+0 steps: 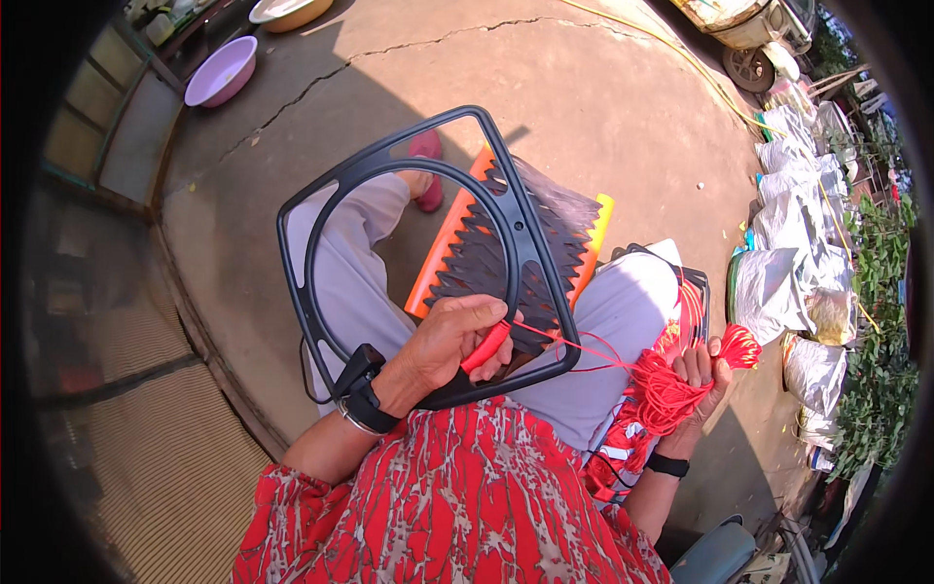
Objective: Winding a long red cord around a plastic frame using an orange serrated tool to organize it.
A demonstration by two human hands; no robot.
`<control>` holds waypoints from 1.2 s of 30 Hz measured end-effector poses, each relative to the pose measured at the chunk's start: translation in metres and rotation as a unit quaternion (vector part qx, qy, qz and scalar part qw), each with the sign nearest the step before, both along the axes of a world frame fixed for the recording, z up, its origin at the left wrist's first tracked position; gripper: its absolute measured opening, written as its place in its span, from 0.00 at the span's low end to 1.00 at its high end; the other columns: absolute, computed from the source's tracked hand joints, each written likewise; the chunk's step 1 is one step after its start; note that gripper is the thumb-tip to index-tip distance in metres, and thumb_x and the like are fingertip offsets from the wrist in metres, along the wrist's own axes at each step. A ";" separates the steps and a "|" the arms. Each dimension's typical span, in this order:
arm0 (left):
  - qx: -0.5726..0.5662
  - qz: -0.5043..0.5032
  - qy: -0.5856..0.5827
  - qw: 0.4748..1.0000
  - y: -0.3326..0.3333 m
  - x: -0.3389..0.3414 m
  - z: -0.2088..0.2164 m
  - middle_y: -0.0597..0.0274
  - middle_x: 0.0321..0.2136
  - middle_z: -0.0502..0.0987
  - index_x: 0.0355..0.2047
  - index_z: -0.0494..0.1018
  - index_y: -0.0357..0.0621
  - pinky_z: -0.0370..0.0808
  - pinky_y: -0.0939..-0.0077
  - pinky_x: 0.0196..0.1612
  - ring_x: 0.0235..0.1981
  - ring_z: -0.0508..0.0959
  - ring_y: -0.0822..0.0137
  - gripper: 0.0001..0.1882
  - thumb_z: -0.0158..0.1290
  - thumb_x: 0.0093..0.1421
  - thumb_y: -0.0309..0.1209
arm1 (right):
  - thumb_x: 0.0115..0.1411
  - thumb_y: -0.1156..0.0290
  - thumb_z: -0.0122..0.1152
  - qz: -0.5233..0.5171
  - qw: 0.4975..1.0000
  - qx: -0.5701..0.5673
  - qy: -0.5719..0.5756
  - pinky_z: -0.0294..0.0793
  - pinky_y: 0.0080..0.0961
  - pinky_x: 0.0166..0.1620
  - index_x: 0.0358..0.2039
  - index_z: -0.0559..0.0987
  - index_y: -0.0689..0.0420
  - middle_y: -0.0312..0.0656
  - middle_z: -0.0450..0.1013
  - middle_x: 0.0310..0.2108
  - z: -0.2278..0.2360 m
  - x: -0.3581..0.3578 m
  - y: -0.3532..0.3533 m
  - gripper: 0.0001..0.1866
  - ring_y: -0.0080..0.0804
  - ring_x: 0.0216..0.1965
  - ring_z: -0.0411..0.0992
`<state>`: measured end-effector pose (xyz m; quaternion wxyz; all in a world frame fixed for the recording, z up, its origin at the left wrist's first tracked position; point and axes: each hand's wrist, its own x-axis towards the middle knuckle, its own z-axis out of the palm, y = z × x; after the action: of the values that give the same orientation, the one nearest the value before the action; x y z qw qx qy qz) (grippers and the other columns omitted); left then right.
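Note:
A black plastic frame [519,226], square outside with a round ring inside, is tilted over my lap. My left hand [440,343] closes on its near right part, thumb on top. Red cord is wound tightly round the ring there as a short red wrap [488,347]. A thin strand runs from the wrap to a thick bundle of red cord [664,397] at the right. Around that bundle the fingers of my right hand [708,382] are curled. Both wrists wear black bands.
Beyond my knees lies a panel with orange and yellow edges and dark zigzag strips [467,255]. Another black frame [702,292] rests by my right knee. A pink basin [222,73] stands far left. White sacks [778,292] line the right, and a yellow hose [681,51] crosses the ground.

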<state>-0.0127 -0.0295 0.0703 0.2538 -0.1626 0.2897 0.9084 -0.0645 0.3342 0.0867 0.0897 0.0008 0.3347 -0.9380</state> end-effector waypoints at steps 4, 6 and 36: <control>-0.045 0.022 -0.005 0.999 -0.001 0.000 -0.010 0.47 0.19 0.76 0.35 0.72 0.34 0.66 0.74 0.12 0.11 0.72 0.62 0.09 0.50 0.61 0.29 | 0.58 0.68 0.61 0.009 1.000 -0.018 0.004 0.63 0.20 0.25 0.36 0.68 0.56 0.28 0.57 0.15 -0.002 0.020 -0.011 0.12 0.18 0.16 0.58; -0.055 0.027 -0.017 0.998 0.000 0.001 -0.013 0.46 0.19 0.76 0.33 0.72 0.33 0.66 0.74 0.12 0.11 0.72 0.61 0.08 0.50 0.59 0.27 | 0.58 0.66 0.61 0.023 1.000 -0.009 0.017 0.64 0.19 0.25 0.37 0.67 0.56 0.28 0.58 0.15 -0.003 0.022 -0.011 0.13 0.18 0.16 0.59; -0.238 -0.052 0.006 0.970 0.017 0.001 -0.016 0.64 0.12 0.68 0.34 0.73 0.30 0.59 0.81 0.13 0.09 0.63 0.76 0.14 0.48 0.66 0.33 | 0.58 0.63 0.63 -0.073 0.964 0.160 0.198 0.65 0.23 0.31 0.38 0.68 0.55 0.31 0.60 0.21 0.087 0.011 -0.056 0.15 0.23 0.23 0.61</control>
<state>-0.0119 -0.0127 0.0546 0.2526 -0.1973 0.5073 0.7999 -0.0532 0.2785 0.1742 -0.0488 -0.1461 0.4909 -0.8575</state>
